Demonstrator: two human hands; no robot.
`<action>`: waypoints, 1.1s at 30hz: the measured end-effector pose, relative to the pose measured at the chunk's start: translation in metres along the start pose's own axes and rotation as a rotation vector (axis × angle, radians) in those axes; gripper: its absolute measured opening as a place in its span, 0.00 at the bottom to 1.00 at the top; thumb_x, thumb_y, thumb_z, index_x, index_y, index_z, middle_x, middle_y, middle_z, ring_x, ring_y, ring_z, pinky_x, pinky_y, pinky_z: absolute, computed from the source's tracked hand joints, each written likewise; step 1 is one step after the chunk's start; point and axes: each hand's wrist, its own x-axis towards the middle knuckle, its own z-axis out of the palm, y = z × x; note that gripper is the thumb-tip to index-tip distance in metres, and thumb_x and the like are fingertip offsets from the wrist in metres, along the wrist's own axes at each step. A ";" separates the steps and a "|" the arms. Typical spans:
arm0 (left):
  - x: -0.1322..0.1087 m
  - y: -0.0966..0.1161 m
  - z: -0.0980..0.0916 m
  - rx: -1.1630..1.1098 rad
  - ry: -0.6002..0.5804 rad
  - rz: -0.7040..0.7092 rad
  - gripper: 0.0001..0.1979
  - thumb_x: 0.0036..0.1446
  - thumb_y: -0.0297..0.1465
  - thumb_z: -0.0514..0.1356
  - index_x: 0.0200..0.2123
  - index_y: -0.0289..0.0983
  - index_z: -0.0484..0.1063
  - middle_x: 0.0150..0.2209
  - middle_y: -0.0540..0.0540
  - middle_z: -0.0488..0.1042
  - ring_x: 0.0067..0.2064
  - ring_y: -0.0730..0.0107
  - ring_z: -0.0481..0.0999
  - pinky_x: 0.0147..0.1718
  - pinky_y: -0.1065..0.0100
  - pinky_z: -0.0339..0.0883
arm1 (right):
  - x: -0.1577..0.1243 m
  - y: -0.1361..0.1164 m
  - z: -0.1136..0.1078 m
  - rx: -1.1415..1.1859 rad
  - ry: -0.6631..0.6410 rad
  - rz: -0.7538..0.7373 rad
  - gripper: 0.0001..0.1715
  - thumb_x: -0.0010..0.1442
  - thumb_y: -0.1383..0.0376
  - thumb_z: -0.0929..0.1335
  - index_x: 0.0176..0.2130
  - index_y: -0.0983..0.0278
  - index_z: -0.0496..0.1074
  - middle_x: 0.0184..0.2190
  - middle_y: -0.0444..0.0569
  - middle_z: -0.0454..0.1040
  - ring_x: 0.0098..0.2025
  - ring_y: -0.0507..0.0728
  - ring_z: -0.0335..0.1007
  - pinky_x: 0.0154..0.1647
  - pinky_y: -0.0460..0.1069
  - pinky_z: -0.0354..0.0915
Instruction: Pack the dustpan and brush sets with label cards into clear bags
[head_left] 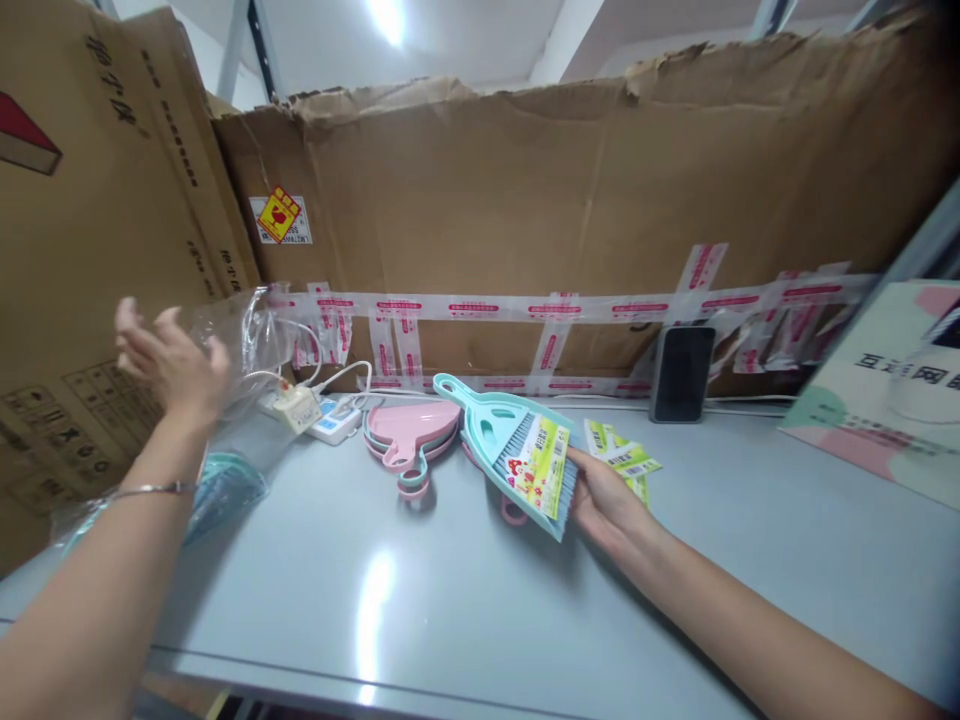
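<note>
My right hand [611, 500] grips the wide edge of a mint-green dustpan [487, 405]. Nested in that dustpan is a brush [517, 440] with grey-blue bristles and a yellow-green printed card [541, 465] over it. Raised at the left, my left hand [172, 360] has its fingers apart and slightly curled. A crumpled clear plastic bag [251, 335] hangs beside it; whether they touch is unclear. Below my left forearm, another mint set lies in clear plastic [225, 490]. Stacked pink and mint dustpans [412, 430] rest on the table, and a pink handle loop [514, 512] shows under the held dustpan.
Yellow-green cards [619, 455] lie right of my right hand. A black phone [682, 375] leans against a large taped cardboard box [487, 200]. A power strip [330, 420] with cables sits at the back left. Another carton [97, 250] stands left, a printed board [885, 390] right.
</note>
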 end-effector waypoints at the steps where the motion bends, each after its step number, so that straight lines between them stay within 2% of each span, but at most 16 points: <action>1: -0.013 0.020 0.000 -0.105 -0.086 0.060 0.21 0.49 0.34 0.62 0.45 0.33 0.62 0.62 0.34 0.48 0.64 0.46 0.46 0.58 0.42 0.41 | -0.003 -0.003 0.003 0.025 0.013 0.087 0.12 0.55 0.68 0.64 0.40 0.66 0.72 0.34 0.56 0.78 0.36 0.65 0.76 0.36 0.63 0.71; 2: -0.028 0.039 0.001 -0.252 -0.251 0.029 0.19 0.53 0.36 0.58 0.46 0.34 0.62 0.60 0.34 0.51 0.62 0.50 0.52 0.56 0.44 0.49 | -0.007 -0.005 0.007 0.048 0.024 0.159 0.13 0.56 0.69 0.63 0.42 0.67 0.71 0.35 0.56 0.78 0.38 0.64 0.76 0.38 0.62 0.71; 4: -0.062 0.073 0.005 -0.338 -0.514 0.001 0.17 0.54 0.42 0.55 0.38 0.34 0.67 0.43 0.38 0.69 0.42 0.57 0.73 0.38 0.54 0.69 | -0.013 -0.009 0.013 0.082 0.032 0.198 0.15 0.57 0.71 0.62 0.44 0.69 0.70 0.36 0.56 0.78 0.40 0.61 0.75 0.43 0.58 0.70; 5: -0.079 0.087 0.008 -0.386 -0.713 -0.039 0.18 0.51 0.44 0.58 0.36 0.34 0.69 0.34 0.42 0.72 0.33 0.63 0.74 0.29 0.60 0.70 | -0.016 -0.010 0.015 0.094 0.036 0.200 0.15 0.58 0.72 0.62 0.45 0.69 0.70 0.36 0.55 0.78 0.41 0.59 0.75 0.44 0.55 0.70; 6: -0.095 0.099 0.012 -0.508 -1.043 -0.175 0.18 0.50 0.43 0.60 0.37 0.35 0.68 0.31 0.44 0.72 0.28 0.67 0.73 0.25 0.65 0.68 | -0.018 -0.010 0.017 0.099 0.045 0.200 0.15 0.58 0.72 0.62 0.45 0.69 0.70 0.36 0.54 0.78 0.42 0.58 0.75 0.45 0.53 0.70; 7: -0.109 0.110 0.017 -0.637 -1.266 -0.336 0.18 0.48 0.43 0.62 0.37 0.35 0.68 0.28 0.46 0.71 0.25 0.71 0.72 0.22 0.69 0.66 | -0.020 -0.009 0.019 0.100 0.058 0.200 0.16 0.58 0.73 0.62 0.46 0.69 0.69 0.36 0.53 0.78 0.41 0.57 0.75 0.45 0.52 0.70; 8: -0.122 0.118 0.022 -0.775 -1.359 -0.492 0.18 0.47 0.41 0.64 0.36 0.35 0.67 0.26 0.48 0.71 0.23 0.75 0.70 0.20 0.72 0.64 | -0.022 -0.009 0.021 0.101 0.069 0.204 0.16 0.58 0.73 0.62 0.46 0.68 0.69 0.36 0.52 0.78 0.41 0.57 0.75 0.44 0.51 0.70; 11: -0.144 0.139 0.038 -1.083 -1.208 -0.752 0.16 0.43 0.36 0.67 0.32 0.34 0.66 0.24 0.52 0.69 0.21 0.82 0.66 0.20 0.78 0.61 | -0.027 -0.008 0.025 0.113 0.041 0.219 0.16 0.63 0.64 0.59 0.46 0.68 0.68 0.35 0.53 0.78 0.38 0.58 0.76 0.40 0.53 0.71; 13: -0.150 0.149 0.044 -1.154 -1.107 -0.720 0.15 0.43 0.35 0.67 0.30 0.34 0.66 0.23 0.53 0.69 0.21 0.83 0.66 0.21 0.79 0.62 | -0.028 -0.008 0.021 0.087 -0.007 0.188 0.20 0.63 0.58 0.58 0.44 0.68 0.69 0.33 0.54 0.78 0.36 0.58 0.76 0.37 0.53 0.72; 15: -0.151 0.156 0.045 -1.170 -1.055 -0.630 0.16 0.43 0.36 0.67 0.30 0.34 0.65 0.23 0.53 0.69 0.22 0.82 0.67 0.22 0.78 0.63 | -0.024 -0.010 0.010 -0.014 -0.013 0.090 0.14 0.58 0.60 0.65 0.41 0.67 0.70 0.31 0.51 0.77 0.32 0.56 0.75 0.33 0.49 0.71; 18: -0.150 0.158 0.038 -1.143 -0.944 -0.517 0.17 0.45 0.37 0.66 0.34 0.35 0.65 0.25 0.53 0.70 0.22 0.80 0.68 0.23 0.75 0.66 | -0.009 -0.023 -0.028 -0.326 0.028 -0.043 0.14 0.50 0.65 0.71 0.39 0.65 0.70 0.30 0.50 0.76 0.29 0.54 0.73 0.33 0.47 0.69; 20: -0.148 0.156 0.033 -1.108 -0.892 -0.479 0.17 0.45 0.37 0.66 0.37 0.36 0.66 0.27 0.53 0.71 0.21 0.79 0.68 0.22 0.74 0.67 | 0.007 -0.040 -0.063 -0.688 0.099 -0.101 0.23 0.49 0.58 0.70 0.43 0.66 0.69 0.33 0.54 0.75 0.33 0.58 0.73 0.36 0.52 0.69; 22: -0.145 0.152 0.028 -1.088 -0.868 -0.473 0.18 0.45 0.37 0.66 0.38 0.37 0.66 0.27 0.53 0.71 0.20 0.80 0.67 0.20 0.75 0.65 | 0.024 -0.060 -0.100 -1.117 0.302 -0.295 0.31 0.50 0.52 0.68 0.49 0.67 0.67 0.40 0.58 0.72 0.43 0.64 0.70 0.45 0.58 0.66; 24: -0.142 0.149 0.025 -1.091 -0.852 -0.499 0.19 0.45 0.37 0.66 0.39 0.37 0.67 0.26 0.53 0.71 0.19 0.80 0.66 0.18 0.76 0.64 | 0.043 -0.080 -0.132 -1.391 0.504 -0.510 0.32 0.55 0.51 0.63 0.53 0.66 0.66 0.50 0.61 0.65 0.55 0.68 0.59 0.55 0.62 0.56; 28: -0.140 0.149 0.019 -1.059 -0.864 -0.551 0.20 0.45 0.37 0.66 0.40 0.35 0.68 0.19 0.55 0.66 0.18 0.78 0.65 0.17 0.75 0.62 | 0.076 -0.103 -0.174 -1.609 0.701 -0.675 0.30 0.60 0.53 0.56 0.58 0.60 0.62 0.62 0.57 0.50 0.64 0.69 0.41 0.60 0.66 0.45; 33: -0.140 0.149 0.013 -1.035 -0.843 -0.526 0.19 0.46 0.36 0.65 0.41 0.35 0.69 0.18 0.54 0.67 0.16 0.76 0.65 0.15 0.73 0.61 | 0.102 -0.117 -0.202 -1.442 0.586 -0.662 0.29 0.59 0.56 0.60 0.58 0.61 0.61 0.64 0.57 0.47 0.66 0.66 0.37 0.63 0.62 0.37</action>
